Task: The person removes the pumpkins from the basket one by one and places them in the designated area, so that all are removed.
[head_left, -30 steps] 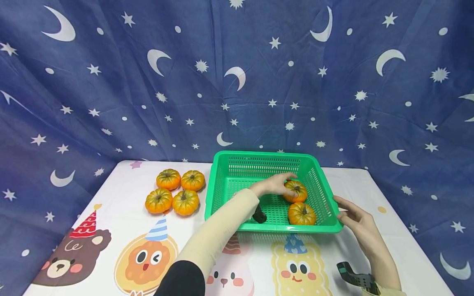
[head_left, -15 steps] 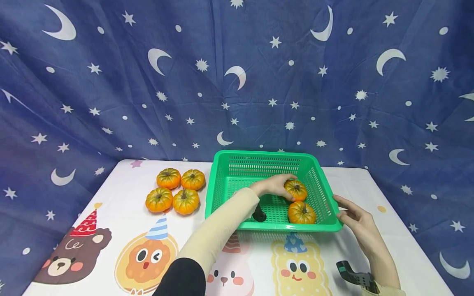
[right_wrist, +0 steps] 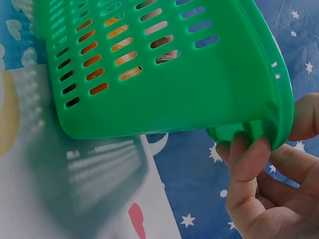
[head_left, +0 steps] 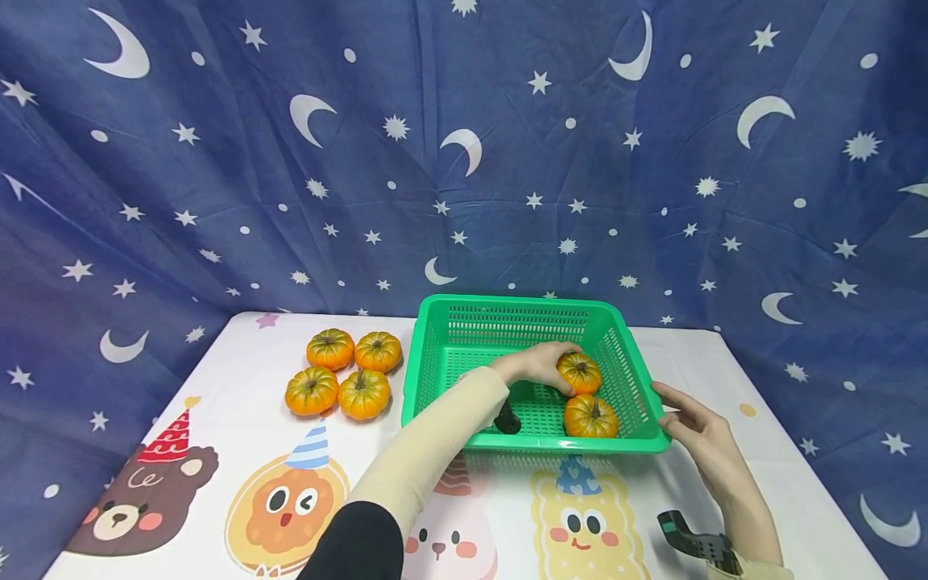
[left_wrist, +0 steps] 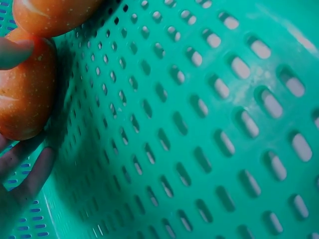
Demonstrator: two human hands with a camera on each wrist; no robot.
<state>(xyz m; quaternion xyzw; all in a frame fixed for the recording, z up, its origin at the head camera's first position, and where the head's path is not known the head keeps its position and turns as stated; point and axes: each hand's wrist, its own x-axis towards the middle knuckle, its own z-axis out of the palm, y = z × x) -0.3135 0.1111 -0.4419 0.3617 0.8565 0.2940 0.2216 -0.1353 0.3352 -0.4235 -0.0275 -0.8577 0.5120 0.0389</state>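
Observation:
Inside the green plastic basket (head_left: 540,444), my left hand (head_left: 544,362) grips a small orange pumpkin (head_left: 582,372) from its left side. In the left wrist view, the thumb lies on that pumpkin (left_wrist: 30,94) and the other fingers curl near its far end. A second pumpkin (head_left: 590,417) sits right in front of it, touching it or nearly so. My right hand (head_left: 699,435) pinches the basket's rim at the right end. Seen from the right wrist, the thumb is on one side of the rim and the fingers (right_wrist: 251,159) curl under it.
Several more small pumpkins (head_left: 362,395) stand in a cluster on the table left of the basket. A white tablecloth (head_left: 406,483) with cartoon prints covers the table. A blue curtain (head_left: 507,161) with moons and stars hangs close behind the basket.
My left thumb and fingers have drawn back slightly from over the pumpkin to its left side. The right hand and the basket have hardly moved.

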